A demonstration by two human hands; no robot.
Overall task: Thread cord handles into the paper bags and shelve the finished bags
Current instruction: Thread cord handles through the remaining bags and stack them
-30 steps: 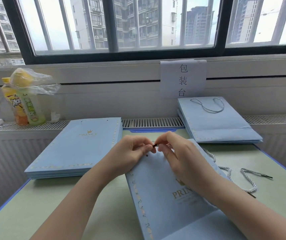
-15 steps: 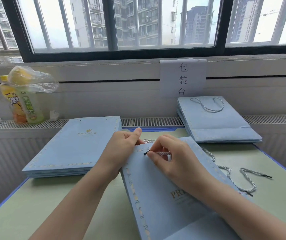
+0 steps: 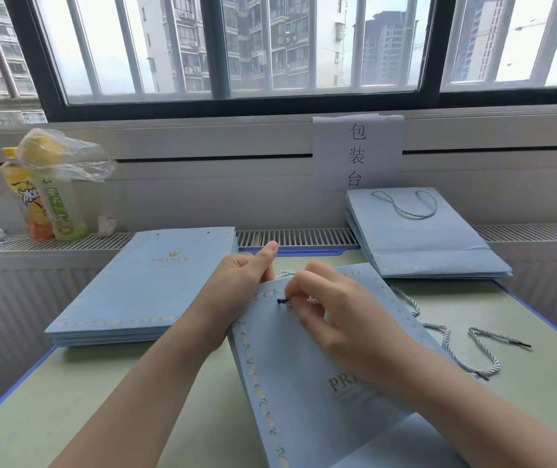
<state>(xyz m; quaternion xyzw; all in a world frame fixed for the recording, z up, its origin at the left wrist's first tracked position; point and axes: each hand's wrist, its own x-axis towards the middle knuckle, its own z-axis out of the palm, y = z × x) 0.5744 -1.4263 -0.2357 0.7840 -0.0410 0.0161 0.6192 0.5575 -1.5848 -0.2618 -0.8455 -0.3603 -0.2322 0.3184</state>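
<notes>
A pale green desk [image 3: 67,400] with a blue edge stands below a barred window [image 3: 270,45]. On its far left lies a stack of flat blue bags [image 3: 142,292] without handles; at the far right a smaller stack of finished bags [image 3: 439,244] rests half on the radiator ledge, the top one showing a cord loop. In the near middle lies the paper bag [image 3: 304,383] being worked on, its top edge pointing away. The left hand [image 3: 236,292] grips that top edge at its left, thumb raised. The right hand [image 3: 334,315] rests on the bag and pinches the dark-tipped cord end [image 3: 282,301] on the bag's face. The loose cord [image 3: 456,342] trails over the desk to the right. A paper sign [image 3: 358,153] hangs on the wall; two drink bottles [image 3: 44,204] stand at far left under a plastic wrap.
</notes>
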